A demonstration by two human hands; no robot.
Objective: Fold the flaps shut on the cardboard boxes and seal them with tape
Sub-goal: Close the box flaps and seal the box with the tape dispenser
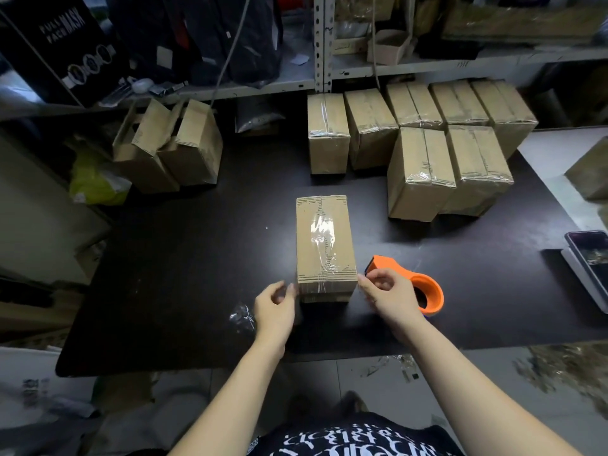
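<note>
Clear tape (322, 229) covers the seam of the brown cardboard box (307, 258); sealing seems nearly done. The left hand (274, 306) touches its near-left corner, relaxed and empty; the right hand's (386, 291) grip is unclear. Next: smooth the tape ends.

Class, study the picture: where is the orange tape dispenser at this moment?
In the head view, the orange tape dispenser lies on the black table, right of the taped box, partly behind the right hand.

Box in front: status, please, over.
Left hand, right hand at box near corners, grip unclear. Flaps shut, tape on top. Orange tape dispenser behind right hand.
</note>
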